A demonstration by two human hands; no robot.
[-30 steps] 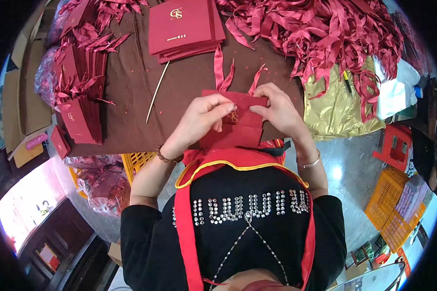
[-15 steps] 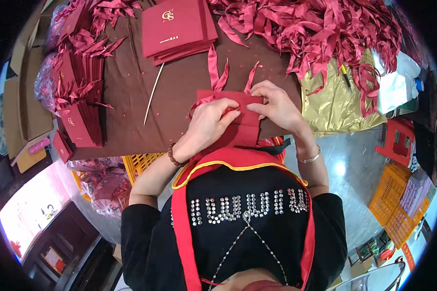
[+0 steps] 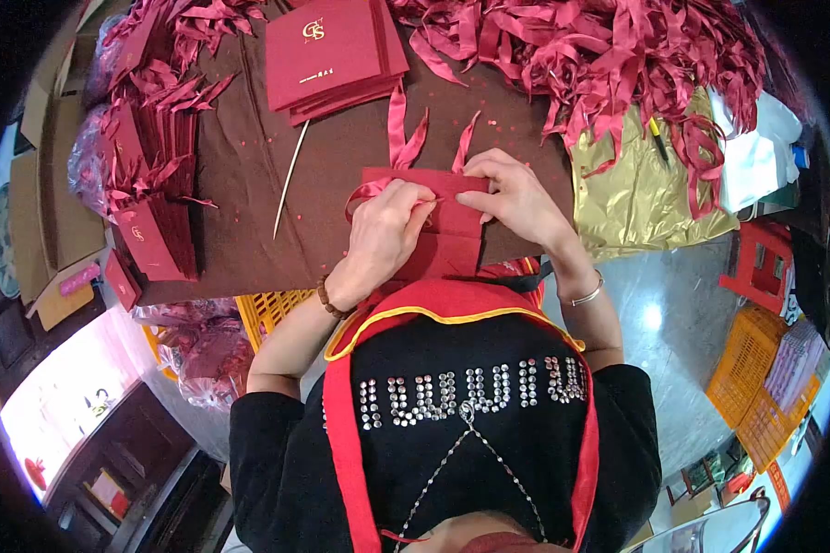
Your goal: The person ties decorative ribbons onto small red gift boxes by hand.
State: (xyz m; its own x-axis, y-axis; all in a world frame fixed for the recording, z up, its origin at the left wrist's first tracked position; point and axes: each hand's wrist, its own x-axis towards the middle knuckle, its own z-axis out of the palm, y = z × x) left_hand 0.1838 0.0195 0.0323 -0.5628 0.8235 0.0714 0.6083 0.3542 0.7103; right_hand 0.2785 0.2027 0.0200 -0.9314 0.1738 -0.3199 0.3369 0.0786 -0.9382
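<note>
A red paper gift bag [image 3: 447,247] lies flat at the table's near edge, directly in front of me. Ribbon ends [image 3: 404,138] stretch from its far edge across the cloth. My left hand [image 3: 387,229] is closed over the bag's left part, thumb and forefinger pinched on a red ribbon [image 3: 364,191] that loops out beside it; the exact pinch point is partly hidden. At the bag's upper right corner, my right hand [image 3: 518,200] grips the edge, its thumb on top and its fingers bent around the far side.
A stack of red bags [image 3: 327,57] with gold print lies at the back, a thin stick [image 3: 290,180] beside it. Finished-looking bags with ribbons [image 3: 152,235] line the left side. Heaped ribbons [image 3: 599,55] and gold plastic [image 3: 627,203] with a yellow-black pen [image 3: 658,141] occupy the right.
The bag and both hands have shifted slightly left in view. My left fingers have drawn closer together in their pinch, while my right hand keeps its grip on the corner.
</note>
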